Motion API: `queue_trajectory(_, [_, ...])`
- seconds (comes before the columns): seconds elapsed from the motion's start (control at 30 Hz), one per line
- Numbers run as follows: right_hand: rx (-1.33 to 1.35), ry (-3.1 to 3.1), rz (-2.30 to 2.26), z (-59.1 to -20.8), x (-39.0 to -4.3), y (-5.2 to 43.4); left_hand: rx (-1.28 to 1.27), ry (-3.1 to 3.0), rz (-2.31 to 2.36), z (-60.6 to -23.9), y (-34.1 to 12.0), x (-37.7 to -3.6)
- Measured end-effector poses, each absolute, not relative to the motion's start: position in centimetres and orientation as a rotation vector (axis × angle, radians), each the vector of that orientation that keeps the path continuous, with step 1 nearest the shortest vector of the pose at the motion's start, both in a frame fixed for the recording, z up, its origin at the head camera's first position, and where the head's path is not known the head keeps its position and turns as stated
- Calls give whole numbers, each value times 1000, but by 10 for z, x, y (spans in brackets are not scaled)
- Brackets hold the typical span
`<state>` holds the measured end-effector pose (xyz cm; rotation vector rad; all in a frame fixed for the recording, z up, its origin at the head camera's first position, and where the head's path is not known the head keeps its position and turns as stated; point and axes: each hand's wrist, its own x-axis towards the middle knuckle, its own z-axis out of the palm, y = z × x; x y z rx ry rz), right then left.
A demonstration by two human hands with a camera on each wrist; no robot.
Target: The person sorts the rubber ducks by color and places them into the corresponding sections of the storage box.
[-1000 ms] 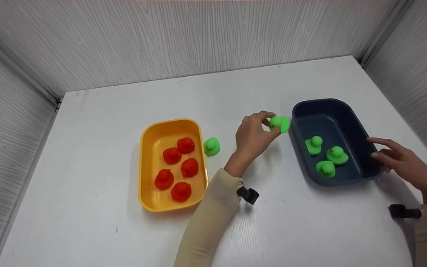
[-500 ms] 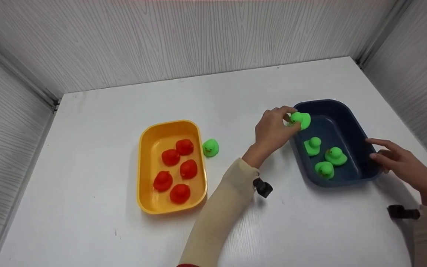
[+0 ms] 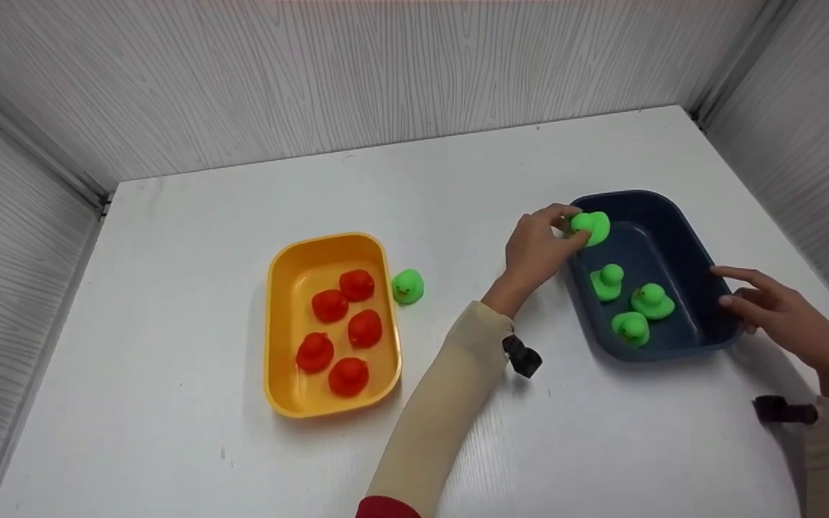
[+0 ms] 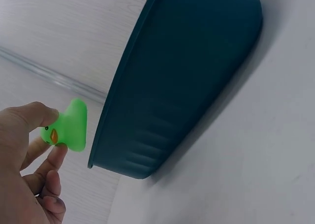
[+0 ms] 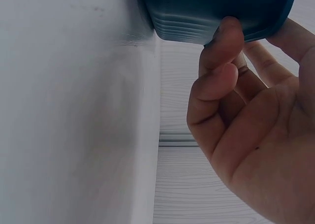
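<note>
Between the thumb and fingers of my left hand (image 3: pixel 538 246), a green rubber duck (image 3: pixel 594 227) is pinched by its head. It hangs over the far left rim of a dark blue bin (image 3: pixel 681 338). In the left wrist view the held duck (image 4: pixel 74 125) shows its orange beak, and the outer wall of the bin (image 4: pixel 172 86) rises beside it. My right hand (image 3: pixel 789 316) holds the bin's right rim. In the right wrist view curled fingers (image 5: pixel 221 56) lie against the bin's outer wall. Inside the bin sit several green ducks, one of them (image 3: pixel 652 301) near the middle.
A yellow bin (image 3: pixel 274 338) with several red ducks, among them a red duck (image 3: pixel 348 376), stands left of centre on the white table (image 3: pixel 134 324). Against its right side is another green duck (image 3: pixel 408 286). Pale wood-grain panels (image 3: pixel 386 72) enclose the table.
My left hand has carried the pinched green duck rightward, from beside the dark blue bin to over its rim, slowing in the last half second. My right hand has stayed at the bin's rim.
</note>
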<state>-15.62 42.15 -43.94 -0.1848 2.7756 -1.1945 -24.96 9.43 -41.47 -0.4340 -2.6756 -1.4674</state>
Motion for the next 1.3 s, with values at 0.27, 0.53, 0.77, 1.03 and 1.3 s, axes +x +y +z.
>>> queue_trajectory(0.27, [-202,2789,-1167,-438,-155,423,-475,-2726,-1324,-414,103,-250])
queue_trajectory(0.53, [-191,2785,-1176,-441,-155,423,-491,-2814,-1212,-412,113,-259])
queue_trajectory(0.77, [-183,2770,-1202,-440,-155,423,-481,-2859,-1185,-419,120,-263])
queue_trajectory(1.03, [-169,2774,-1176,-438,-155,421,-460,-2895,-1097,-425,125,-263])
queue_trajectory(1.3, [-171,2758,-1227,-438,-155,422,-438,-2923,-880,-425,133,-260])
